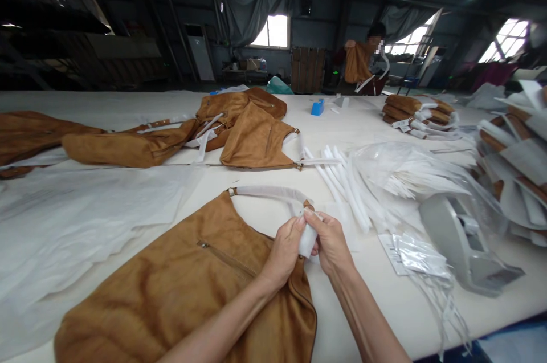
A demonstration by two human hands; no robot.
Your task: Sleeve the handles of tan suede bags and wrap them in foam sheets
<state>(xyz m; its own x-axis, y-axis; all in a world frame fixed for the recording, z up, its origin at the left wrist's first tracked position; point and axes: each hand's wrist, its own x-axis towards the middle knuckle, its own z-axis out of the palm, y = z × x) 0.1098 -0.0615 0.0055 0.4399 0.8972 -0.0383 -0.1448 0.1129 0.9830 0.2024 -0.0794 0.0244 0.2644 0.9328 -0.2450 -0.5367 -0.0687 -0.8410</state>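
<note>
A brown suede handbag [171, 272] lies on the white table in front of me, its zip pocket facing up. White wrapping covers much of its shoulder strap [269, 192], which arches away from the bag's top. At the strap's near end, my left hand [287, 246] pinches a piece of white wrapping [307, 240]. My right hand [331, 237] grips the same wrapping from the other side, thumbs close together. The fingers partly hide the strap end and the metal fitting beneath.
More brown handbags [256, 138] lie across the table. White foam tubes [346, 186], a clear plastic bag [397, 169], a grey tape dispenser [459, 243] and tags with strings [421, 257] are at right. White sheets [85, 226] lie left. A co-worker [371, 61] holds a bag farther back.
</note>
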